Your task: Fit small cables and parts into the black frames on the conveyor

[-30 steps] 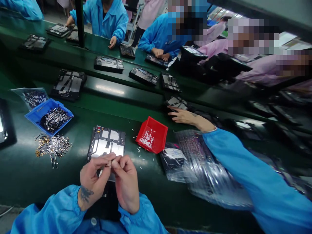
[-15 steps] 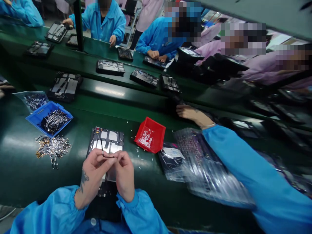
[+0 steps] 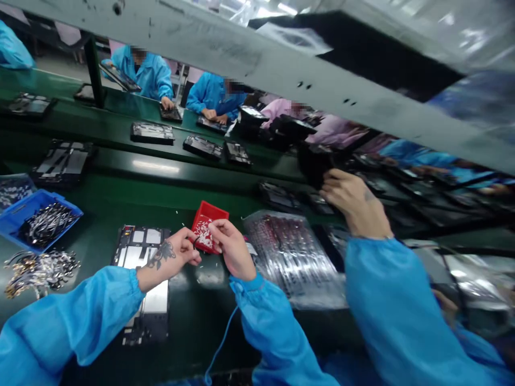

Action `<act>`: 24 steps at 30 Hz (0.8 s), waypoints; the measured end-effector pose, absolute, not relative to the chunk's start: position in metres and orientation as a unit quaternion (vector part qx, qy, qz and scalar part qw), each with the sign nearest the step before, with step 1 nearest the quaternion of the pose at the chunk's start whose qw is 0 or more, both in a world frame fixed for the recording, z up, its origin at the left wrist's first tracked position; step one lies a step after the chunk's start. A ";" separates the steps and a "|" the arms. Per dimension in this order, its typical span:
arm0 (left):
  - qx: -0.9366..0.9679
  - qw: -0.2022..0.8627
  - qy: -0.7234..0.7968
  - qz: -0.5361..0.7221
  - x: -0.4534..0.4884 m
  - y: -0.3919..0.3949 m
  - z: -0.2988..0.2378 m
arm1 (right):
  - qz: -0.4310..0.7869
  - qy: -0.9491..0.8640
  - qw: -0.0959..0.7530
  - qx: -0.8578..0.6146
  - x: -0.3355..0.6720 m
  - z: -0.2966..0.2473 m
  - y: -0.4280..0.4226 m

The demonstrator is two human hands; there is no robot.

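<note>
Left hand [image 3: 183, 249]: thumb and fingers were pinched closed on a thin black cable [image 3: 196, 240].
Black cable: it curved up from the left fingertips, in front of the red bin [image 3: 218, 210].
Right hand [image 3: 234, 247]: thumb and fingers were drawn together over the bin's right side; whether they gripped anything, I could not tell.
White pieces [image 3: 204, 226]: many lay inside the red bin, a few on the green bench [image 3: 197, 321].
Opened tablet [image 3: 155, 300]: it lay on the bench, partly beneath the left forearm.
Blue bin [image 3: 14, 217]: it held cables, with a cable pile [image 3: 42, 271] just beside it.
Co-worker's hand [image 3: 356, 203]: it grasped a dark object [image 3: 314, 161].
</note>
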State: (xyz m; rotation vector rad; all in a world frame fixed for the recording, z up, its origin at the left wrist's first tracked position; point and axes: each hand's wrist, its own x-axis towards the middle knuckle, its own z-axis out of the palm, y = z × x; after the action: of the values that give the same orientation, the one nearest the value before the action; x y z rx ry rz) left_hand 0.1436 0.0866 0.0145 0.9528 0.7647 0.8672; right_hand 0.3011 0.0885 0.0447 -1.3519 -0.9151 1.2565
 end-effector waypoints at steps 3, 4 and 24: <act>0.442 0.740 0.328 0.386 0.157 0.095 0.013 | 0.518 -0.366 0.517 -0.574 0.313 0.039 0.084; 0.445 0.744 0.323 0.379 0.161 0.097 0.012 | 0.521 -0.371 0.513 -0.572 0.315 0.038 0.082; 0.646 0.549 0.412 0.334 0.165 0.131 0.014 | 0.036 -0.705 0.439 -0.556 0.318 0.023 0.082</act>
State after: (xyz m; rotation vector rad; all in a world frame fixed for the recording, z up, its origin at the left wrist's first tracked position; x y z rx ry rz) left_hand 0.1654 0.1315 0.0135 1.5302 0.9762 0.7916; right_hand 0.3179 0.0820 0.0232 -1.3826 -1.7517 0.0888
